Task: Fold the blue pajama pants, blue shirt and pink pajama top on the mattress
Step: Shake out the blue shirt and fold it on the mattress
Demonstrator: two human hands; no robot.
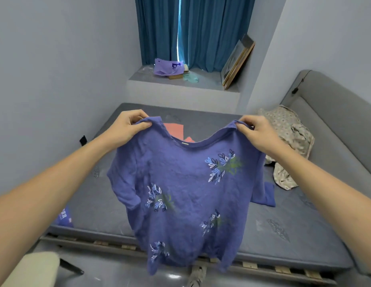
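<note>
Both hands hold the blue shirt (pixel 180 193) up in the air above the grey mattress (pixel 284 230), the left hand (pixel 126 126) pinching one shoulder seam and the right hand (pixel 256 131) pinching the other, so the leaf-printed cloth hangs straight down below the grips with its neckline sagging between them. The hanging shirt covers most of a pink garment (pixel 175 130) lying on the mattress behind it; only a strip shows through the neck opening. A beige patterned garment (pixel 288 141) lies crumpled by the grey headboard (pixel 335 121), its lower edge hard to make out
</note>
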